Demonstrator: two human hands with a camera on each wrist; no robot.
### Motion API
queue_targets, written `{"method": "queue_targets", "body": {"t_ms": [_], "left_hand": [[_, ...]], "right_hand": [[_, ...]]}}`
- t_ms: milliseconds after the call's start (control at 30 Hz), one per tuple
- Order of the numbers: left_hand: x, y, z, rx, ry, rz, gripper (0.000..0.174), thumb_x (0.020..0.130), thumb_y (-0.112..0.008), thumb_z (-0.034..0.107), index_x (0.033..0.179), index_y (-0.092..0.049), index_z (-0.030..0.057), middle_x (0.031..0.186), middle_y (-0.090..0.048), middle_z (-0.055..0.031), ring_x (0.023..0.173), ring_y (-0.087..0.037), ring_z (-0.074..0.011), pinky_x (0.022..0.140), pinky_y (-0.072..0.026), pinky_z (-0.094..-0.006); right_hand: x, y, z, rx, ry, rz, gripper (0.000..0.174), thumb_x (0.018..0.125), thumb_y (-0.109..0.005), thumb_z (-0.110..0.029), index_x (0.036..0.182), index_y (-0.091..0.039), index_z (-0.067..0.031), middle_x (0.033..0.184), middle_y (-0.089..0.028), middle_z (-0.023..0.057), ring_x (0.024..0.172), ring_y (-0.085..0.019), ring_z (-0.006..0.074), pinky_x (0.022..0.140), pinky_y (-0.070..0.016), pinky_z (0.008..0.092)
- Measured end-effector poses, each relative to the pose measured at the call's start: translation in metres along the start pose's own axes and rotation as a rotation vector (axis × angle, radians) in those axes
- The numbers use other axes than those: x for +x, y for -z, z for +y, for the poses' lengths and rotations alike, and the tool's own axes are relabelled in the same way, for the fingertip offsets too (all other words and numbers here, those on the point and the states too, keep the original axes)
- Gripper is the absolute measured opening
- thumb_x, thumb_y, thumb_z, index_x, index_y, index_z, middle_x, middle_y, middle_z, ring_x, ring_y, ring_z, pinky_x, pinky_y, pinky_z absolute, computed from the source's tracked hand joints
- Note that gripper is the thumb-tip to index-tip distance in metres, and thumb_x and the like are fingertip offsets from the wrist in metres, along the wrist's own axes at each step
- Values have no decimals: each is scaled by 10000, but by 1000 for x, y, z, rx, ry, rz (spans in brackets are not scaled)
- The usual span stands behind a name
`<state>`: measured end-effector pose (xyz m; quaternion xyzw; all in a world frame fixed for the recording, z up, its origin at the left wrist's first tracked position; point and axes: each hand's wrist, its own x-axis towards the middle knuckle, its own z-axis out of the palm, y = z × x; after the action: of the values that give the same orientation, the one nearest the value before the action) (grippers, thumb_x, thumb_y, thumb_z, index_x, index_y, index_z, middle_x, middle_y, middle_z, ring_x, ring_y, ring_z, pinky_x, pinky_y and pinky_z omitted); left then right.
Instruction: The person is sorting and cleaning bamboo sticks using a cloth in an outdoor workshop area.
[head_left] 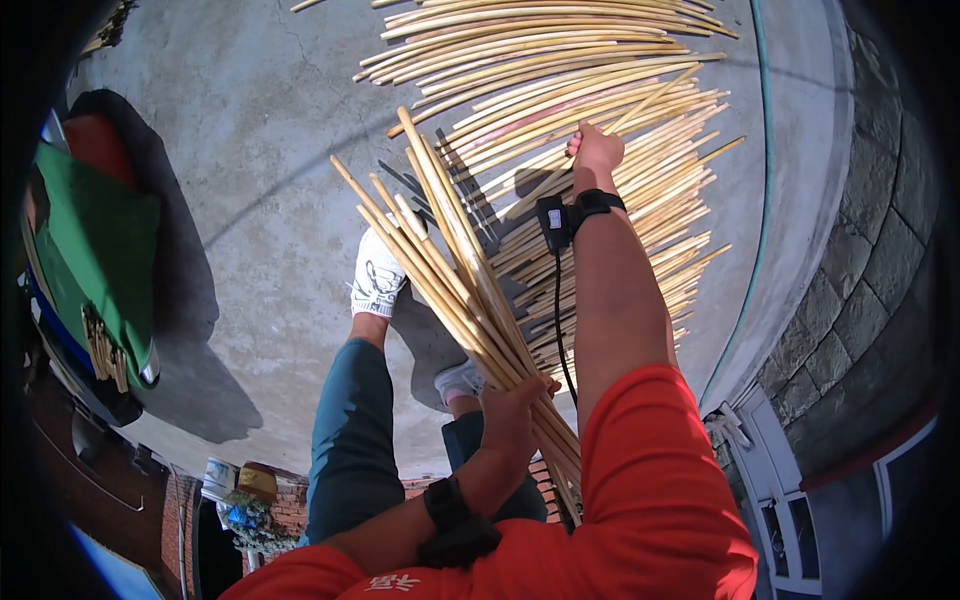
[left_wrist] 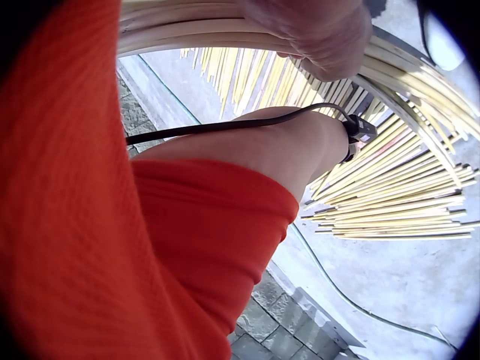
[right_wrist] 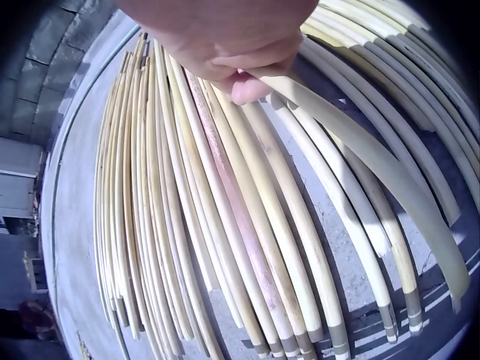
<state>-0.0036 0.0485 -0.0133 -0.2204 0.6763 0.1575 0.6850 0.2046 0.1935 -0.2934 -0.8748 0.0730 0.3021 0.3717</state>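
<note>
In the head view my left hand [head_left: 510, 425] grips a bundle of long, pale wooden sticks [head_left: 495, 300], slanting up and left before my legs. The left wrist view shows that hand [left_wrist: 315, 30] wrapped around the sticks [left_wrist: 187, 34]. My right hand [head_left: 600, 150] reaches forward over a wide spread of similar sticks [head_left: 660, 195] on the concrete. One pale stick [right_wrist: 390, 180] is pinched by the right hand [right_wrist: 232, 37] in the right wrist view, lying across others. Among the loose sticks below, one is pinkish [right_wrist: 244, 217].
Another row of sticks [head_left: 540, 40] lies farther ahead. A green hose [head_left: 765, 150] runs along the right, before a stone-tiled surface [head_left: 840, 290]. At left, a green cover [head_left: 100, 260] drapes over something. My shoe [head_left: 378, 275] stands beneath the bundle's tips.
</note>
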Motion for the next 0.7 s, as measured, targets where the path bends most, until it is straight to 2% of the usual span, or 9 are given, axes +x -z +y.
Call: {"method": "queue_targets", "body": {"t_ms": [67,200,400,467,600,667,700], "left_hand": [[1,2,-1,13,-12,-26,197,650,-623,43,809,-537,-35,683,-571,-107,638,-577,-201,620,-464,-311],[1,1,-2,9,4,-11,194,650,-625,43,806,-539,-36,682,-572,-105,641,-580,-203,623,-465,-309],[2,2,-1,3,12,-11,194,656,-626,44,812,-546,-39,684,-577,-111,646,-586,-207,630,-468,-309],[1,3,0,18,16,-8,189,659,-628,46,811,-548,-35,688,-581,-116,650,-590,-207,634,-469,-308],[3,5,-3,9,24,-3,199,662,-627,48,822,-542,-34,688,-577,-117,648,-592,-210,632,-471,-310],[2,2,-3,-18,0,-6,153,664,-620,17,786,-540,-27,685,-559,-80,616,-582,-177,590,-498,-282],[2,2,-5,-17,5,-6,153,664,-620,17,786,-540,-27,685,-559,-80,616,-582,-177,590,-498,-282]], "right_hand": [[-1,3,-1,99,-39,-48,161,770,-613,-22,771,-465,42,602,-551,135,431,-547,179,323,-434,281],[-3,4,-3,129,-85,-7,156,788,-600,-29,794,-473,61,602,-553,130,422,-533,175,326,-432,278],[-9,-3,-9,58,-20,-27,210,815,-581,-85,707,-494,73,583,-546,125,420,-532,178,330,-433,273],[-11,-6,-15,11,-38,14,204,808,-579,-55,686,-453,48,549,-502,113,385,-469,171,307,-347,264],[7,4,-5,50,-116,-30,226,823,-589,-117,672,-484,14,588,-537,93,408,-481,127,320,-356,246],[4,21,0,264,-49,-120,209,846,-560,-130,702,-470,-8,590,-526,69,413,-444,106,333,-326,232],[-2,30,-1,248,-32,-102,174,865,-528,-133,744,-456,-31,574,-500,47,420,-426,99,345,-324,222]]}}
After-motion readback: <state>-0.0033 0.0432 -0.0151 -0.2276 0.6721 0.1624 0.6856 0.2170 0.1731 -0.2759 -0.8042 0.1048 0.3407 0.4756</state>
